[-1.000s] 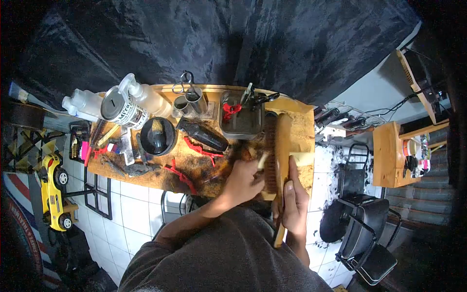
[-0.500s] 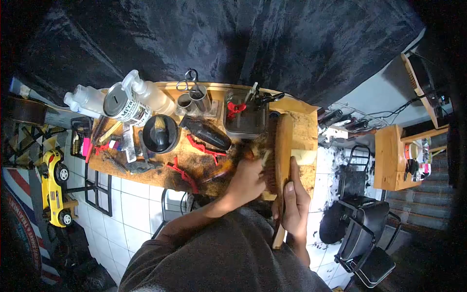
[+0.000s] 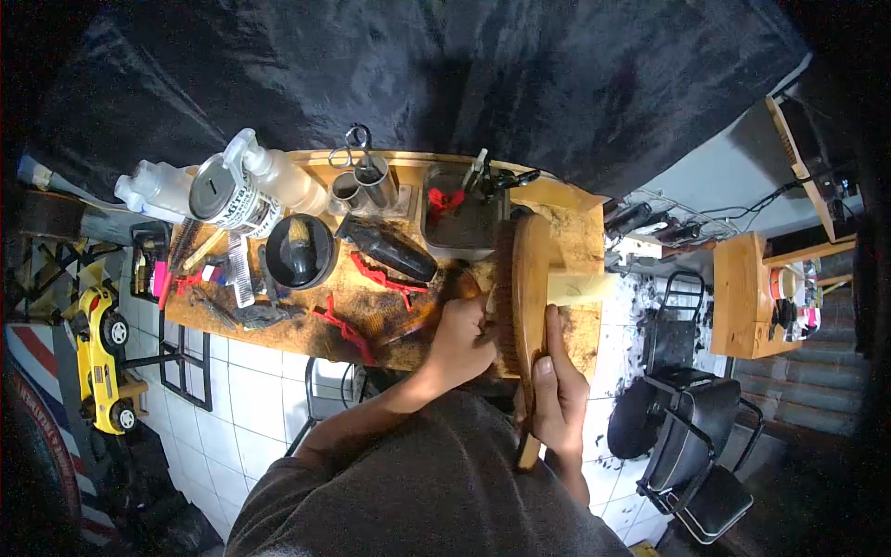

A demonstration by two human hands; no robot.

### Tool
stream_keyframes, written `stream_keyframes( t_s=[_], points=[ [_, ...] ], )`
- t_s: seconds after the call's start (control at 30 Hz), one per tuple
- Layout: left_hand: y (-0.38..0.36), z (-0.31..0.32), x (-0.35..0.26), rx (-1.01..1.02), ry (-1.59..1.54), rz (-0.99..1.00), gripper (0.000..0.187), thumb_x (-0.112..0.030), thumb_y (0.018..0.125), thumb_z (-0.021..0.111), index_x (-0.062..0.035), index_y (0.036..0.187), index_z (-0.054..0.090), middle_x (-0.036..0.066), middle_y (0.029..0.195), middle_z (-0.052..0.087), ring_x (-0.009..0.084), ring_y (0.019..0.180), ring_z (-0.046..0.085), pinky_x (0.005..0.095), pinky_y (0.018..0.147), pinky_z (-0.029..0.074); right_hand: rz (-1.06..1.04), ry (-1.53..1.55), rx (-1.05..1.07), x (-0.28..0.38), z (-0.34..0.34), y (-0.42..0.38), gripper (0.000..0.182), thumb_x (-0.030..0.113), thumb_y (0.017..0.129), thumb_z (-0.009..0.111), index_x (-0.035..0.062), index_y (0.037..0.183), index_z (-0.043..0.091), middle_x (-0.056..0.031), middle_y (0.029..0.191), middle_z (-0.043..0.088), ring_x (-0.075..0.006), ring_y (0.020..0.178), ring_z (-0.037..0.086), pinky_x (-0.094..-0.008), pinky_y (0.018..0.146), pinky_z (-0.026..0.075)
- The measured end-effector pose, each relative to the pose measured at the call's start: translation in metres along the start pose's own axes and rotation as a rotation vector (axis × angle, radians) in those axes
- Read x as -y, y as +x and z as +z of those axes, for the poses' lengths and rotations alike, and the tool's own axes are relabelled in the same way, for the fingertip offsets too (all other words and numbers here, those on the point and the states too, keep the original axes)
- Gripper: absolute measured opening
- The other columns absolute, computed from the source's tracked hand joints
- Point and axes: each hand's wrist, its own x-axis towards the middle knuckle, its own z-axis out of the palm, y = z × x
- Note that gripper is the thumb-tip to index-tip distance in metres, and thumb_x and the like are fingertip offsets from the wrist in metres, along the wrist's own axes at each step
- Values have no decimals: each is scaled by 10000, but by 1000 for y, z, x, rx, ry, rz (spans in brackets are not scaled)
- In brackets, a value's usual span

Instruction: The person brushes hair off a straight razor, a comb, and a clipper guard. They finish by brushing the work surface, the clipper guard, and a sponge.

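Gripping the long wooden brush (image 3: 529, 297) by its smooth handle at lower centre, the right hand (image 3: 557, 395) wraps it tightly while the left hand (image 3: 461, 343) curls its fingers into the dark bristles.

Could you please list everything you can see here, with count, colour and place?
brush: 1, wooden, bristles facing left, over table's right end
table: 1, wooden, centre
bowl: 1, black, table left of centre
clipper: 1, black, beside bowl
spray bottles: 2, clear, table's far left
tin: 1, white, between bottles
scissors: 1 pair, metal, in cup
toy car: 1, yellow, floor left
chair: 1, black, right
left hand: at bristles
right hand: grips brush handle
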Motion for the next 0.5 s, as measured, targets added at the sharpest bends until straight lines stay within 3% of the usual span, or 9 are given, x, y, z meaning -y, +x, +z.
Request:
stream_keyframes(
  t_s=[0.1,0.2,0.23,0.27,0.33,0.37,0.4,0.5],
  points=[
    [-10,-8,2,270,390,26,79,3,758,589,28,833,590,175,660,572,219,559,592,334,520,428,-63,-45,-140,0,9,8,473,138,985,310,3,1432,236,14,613,477,-46,449,404,-196,438,372],
    [-14,-1,-11,251,234,-105,57,-17,782,597,30,814,589,178,661,573,257,548,583,322,508,427,-164,-62,-236,-2,9,17,472,127,984,305,-4,1432,228,13,598,461,-40,443,392,-192,433,365],
    [-13,-3,-13,314,250,-143,77,-31,794,599,34,836,597,137,668,603,197,570,590,311,528,438,-128,2,-244,9,12,17,476,120,981,308,-5,1432,224,15,583,460,-37,443,403,-188,434,366],
    [-14,0,-12,322,252,-142,77,-31,794,599,34,836,597,137,668,603,197,570,590,311,528,438,-129,5,-253,11,10,15,476,120,981,308,-5,1432,224,15,583,460,-37,443,403,-188,434,366],
    [-17,5,-2,112,-106,-195,97,-29,784,608,39,853,602,87,692,623,133,629,593,298,552,448,-128,-103,-180,12,6,11,475,118,980,318,-5,1431,230,20,572,467,-42,444,425,-194,438,375],
    [-22,-6,29,90,24,-190,94,-20,783,604,33,861,604,61,715,620,85,656,561,271,546,434,-127,-175,-160,8,4,7,472,111,976,324,-6,1427,246,18,573,478,-52,448,445,-204,447,388],
    [-13,-3,18,-40,8,-83,69,-18,789,595,23,844,602,65,707,618,78,624,532,265,520,403,-127,-173,-160,7,3,4,472,111,976,324,-6,1427,246,18,573,478,-52,448,445,-204,447,388],
    [-17,-18,39,-87,196,29,80,-36,811,583,20,864,605,36,654,589,56,575,497,253,480,362,8,-143,-44,9,1,-1,450,94,958,395,7,1396,337,-26,615,545,-81,487,508,-236,509,449]
  ],
)
